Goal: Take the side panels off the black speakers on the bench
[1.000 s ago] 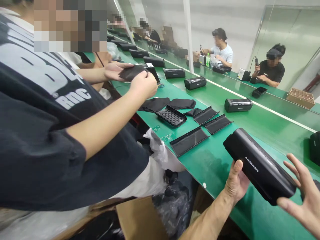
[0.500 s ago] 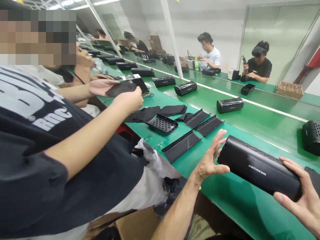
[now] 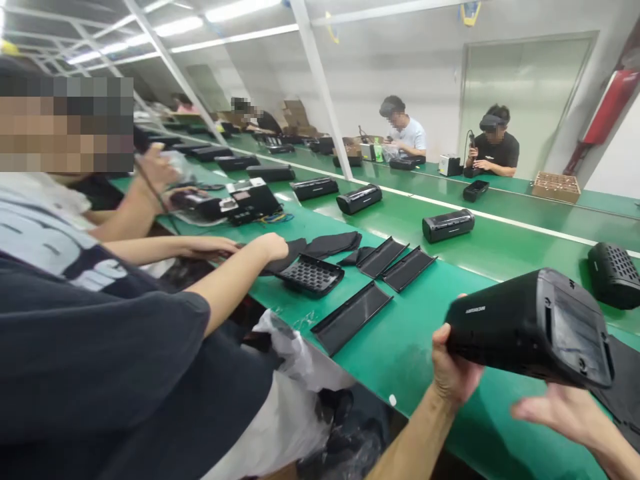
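A black speaker housing [image 3: 500,327] with white lettering on its side is held up above the green bench, its open end with a rectangular recess turned to the right. My left hand [image 3: 457,370] is wrapped around the far left end, thumb along the side. Just below the right end, my right hand [image 3: 565,410] has its thumb stretched out and looks apart from the housing; its other fingers are partly hidden and blurred. Dark cloth-like pieces [image 3: 625,380] lie on the bench beyond my right hand.
Flat black panels [image 3: 353,317] and a perforated black cover [image 3: 311,275] lie left on the green bench [image 3: 400,360]. A co-worker's arm [image 3: 220,287] reaches over dark cloth there. More housings [image 3: 449,225] stand along the belt; a perforated housing [image 3: 614,275] is at right.
The housing has turned so its right end faces me. My left hand has closed around its left end, while my right hand has let go and dropped below. The co-worker's hands have lowered to the bench.
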Demonstrator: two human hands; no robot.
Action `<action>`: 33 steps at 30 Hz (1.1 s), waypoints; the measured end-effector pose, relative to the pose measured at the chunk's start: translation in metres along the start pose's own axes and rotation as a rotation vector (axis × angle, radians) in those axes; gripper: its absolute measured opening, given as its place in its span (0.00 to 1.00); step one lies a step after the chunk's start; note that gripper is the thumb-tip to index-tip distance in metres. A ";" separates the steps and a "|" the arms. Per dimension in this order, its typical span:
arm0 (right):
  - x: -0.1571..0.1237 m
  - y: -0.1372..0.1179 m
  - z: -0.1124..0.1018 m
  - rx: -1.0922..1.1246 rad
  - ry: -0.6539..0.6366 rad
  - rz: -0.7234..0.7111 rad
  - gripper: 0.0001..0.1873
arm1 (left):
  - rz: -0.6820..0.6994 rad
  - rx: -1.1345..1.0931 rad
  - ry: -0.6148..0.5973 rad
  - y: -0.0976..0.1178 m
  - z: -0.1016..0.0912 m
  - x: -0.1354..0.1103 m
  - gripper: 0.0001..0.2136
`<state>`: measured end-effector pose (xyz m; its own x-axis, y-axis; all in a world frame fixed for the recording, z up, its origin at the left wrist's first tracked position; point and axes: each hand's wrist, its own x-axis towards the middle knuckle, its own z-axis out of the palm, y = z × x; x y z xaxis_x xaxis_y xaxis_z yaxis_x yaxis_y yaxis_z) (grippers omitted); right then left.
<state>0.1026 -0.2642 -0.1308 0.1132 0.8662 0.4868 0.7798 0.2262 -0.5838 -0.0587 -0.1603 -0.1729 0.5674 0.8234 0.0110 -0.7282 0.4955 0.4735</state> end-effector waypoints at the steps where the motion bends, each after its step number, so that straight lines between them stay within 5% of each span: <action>1: 0.007 0.001 0.007 -0.083 -0.031 -0.033 0.46 | -0.065 0.009 -0.033 -0.007 0.002 0.000 0.39; 2: 0.014 0.002 0.010 -0.120 -0.039 -0.061 0.34 | -0.100 0.044 -0.061 -0.010 0.003 -0.001 0.40; 6: 0.034 -0.001 -0.009 -0.205 -0.052 -0.157 0.49 | 0.075 0.320 -0.057 0.021 -0.008 -0.007 0.49; 9: 0.037 -0.006 -0.026 -0.431 -0.213 -0.253 0.51 | 0.175 0.671 -0.073 0.053 -0.017 -0.013 0.61; 12: 0.034 -0.002 -0.031 -0.475 -0.330 -0.238 0.50 | 0.144 0.876 -0.048 0.063 -0.022 -0.017 0.55; 20: -0.017 0.044 -0.028 0.274 -0.178 0.301 0.45 | 0.230 0.886 -0.011 0.062 -0.034 -0.022 0.45; 25: -0.027 0.039 -0.019 0.359 -0.011 0.332 0.35 | 0.230 0.914 0.002 0.059 -0.036 -0.019 0.45; 29: -0.013 0.036 -0.024 0.475 -0.082 0.508 0.39 | 0.150 0.888 0.045 0.057 -0.046 -0.011 0.48; 33: 0.002 0.039 -0.027 0.695 -0.290 0.881 0.46 | -0.068 0.882 0.022 0.065 -0.048 0.003 0.45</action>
<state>0.1500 -0.2661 -0.1348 0.2331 0.8948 -0.3807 -0.0152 -0.3881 -0.9215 -0.1229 -0.1125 -0.1848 0.5849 0.8092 -0.0547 -0.1263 0.1575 0.9794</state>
